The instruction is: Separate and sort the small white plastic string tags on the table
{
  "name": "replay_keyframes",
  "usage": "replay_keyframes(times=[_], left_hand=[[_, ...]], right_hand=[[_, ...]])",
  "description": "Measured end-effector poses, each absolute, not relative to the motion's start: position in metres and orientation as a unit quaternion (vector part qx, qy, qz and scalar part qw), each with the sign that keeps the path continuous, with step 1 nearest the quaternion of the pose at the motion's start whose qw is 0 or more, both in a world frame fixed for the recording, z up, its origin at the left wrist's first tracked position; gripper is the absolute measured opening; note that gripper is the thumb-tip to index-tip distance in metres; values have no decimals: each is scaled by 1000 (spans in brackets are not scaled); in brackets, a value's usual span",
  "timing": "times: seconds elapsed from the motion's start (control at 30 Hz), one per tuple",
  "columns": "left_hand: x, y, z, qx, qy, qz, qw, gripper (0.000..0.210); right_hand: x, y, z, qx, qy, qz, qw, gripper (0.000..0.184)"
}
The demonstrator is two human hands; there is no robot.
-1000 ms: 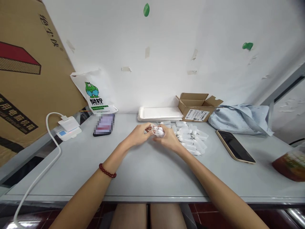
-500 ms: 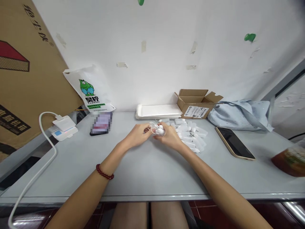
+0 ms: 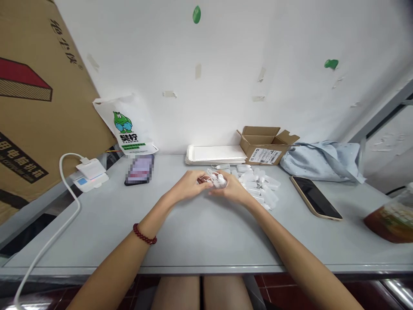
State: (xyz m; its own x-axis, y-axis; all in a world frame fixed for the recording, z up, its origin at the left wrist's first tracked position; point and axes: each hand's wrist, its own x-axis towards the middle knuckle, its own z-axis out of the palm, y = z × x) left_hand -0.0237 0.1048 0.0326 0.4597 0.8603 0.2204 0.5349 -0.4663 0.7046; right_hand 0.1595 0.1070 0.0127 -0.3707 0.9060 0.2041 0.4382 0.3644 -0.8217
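My left hand [image 3: 191, 184] and my right hand [image 3: 232, 187] meet above the middle of the table. Between them is a bunch of small translucent plastic bottles [image 3: 218, 181] with white parts, and a thin white loop shows at its top. Curled fingers of my right hand grip this bunch from the right. On the left side, my left hand closes with its thumb and fingers at the bunch's edge; its exact hold is partly hidden. A loose pile of similar small bottles [image 3: 258, 185] lies just right of my right hand.
Behind the pile stand a white flat stack [image 3: 216, 154] and an opened cardboard box [image 3: 263, 150]. To the right are a phone [image 3: 314, 197], a light blue cloth bag [image 3: 319, 161] and a drink [image 3: 392, 219]. A second phone [image 3: 140, 168], white charger [image 3: 92, 174] and paper bag [image 3: 129, 125] are left.
The view has tilted up slightly. My hands stay together around the bunch of bottles, with fingers shifted a little and the white parts turned between them.
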Motion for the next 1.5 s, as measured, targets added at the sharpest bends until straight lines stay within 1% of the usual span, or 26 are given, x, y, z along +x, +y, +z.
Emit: replay_keyframes(times=[0.1, 0.2, 0.27, 0.37, 0.47, 0.63, 0.73, 0.87, 1.07, 1.13, 1.2, 1.27, 1.3, 1.4, 1.5], left_hand=[[-25, 106, 32, 793, 455, 293, 280, 29], [-26, 105, 34, 786, 408, 296, 358, 21], [-25, 103, 37, 784, 382, 295, 389, 16], [-23, 101, 39, 783, 401, 295, 372, 14], [-23, 101, 36, 782, 425, 284, 356, 21], [-22, 104, 34, 781, 441, 274, 349, 27], [-21, 103, 35, 751, 490, 263, 356, 34], [-19, 101, 38, 669, 547, 242, 442, 32], [-21, 105, 37, 520, 559, 295, 575, 32], [-25, 109, 38, 460, 548, 331, 615, 31], [-29, 113, 40, 400, 516, 383, 653, 23], [-31, 116, 42, 350, 466, 431, 689, 11], [-32, 116, 43, 334, 440, 448, 703, 9], [-29, 113, 43, 339, 405, 465, 711, 17], [-23, 108, 40, 418, 431, 434, 671, 17]], right_hand=[[160, 106, 14, -442, -743, 363, 346, 38], [161, 106, 15, -432, -725, 404, 353, 38], [162, 105, 15, -424, -711, 436, 352, 39], [162, 105, 17, -423, -712, 442, 345, 41], [160, 104, 18, -441, -723, 415, 332, 41], [158, 101, 21, -450, -736, 398, 312, 38], [157, 100, 21, -478, -761, 328, 292, 39], [154, 100, 18, -497, -795, 223, 268, 40], [154, 104, 11, -499, -828, 34, 254, 31], [157, 106, 9, -511, -820, -10, 256, 30], [161, 109, 7, -518, -813, -28, 264, 30], [165, 111, 6, -518, -810, -38, 273, 29], [166, 112, 5, -517, -809, -42, 276, 29], [166, 114, 3, -512, -810, -49, 281, 29], [165, 114, 3, -505, -816, -56, 275, 28]])
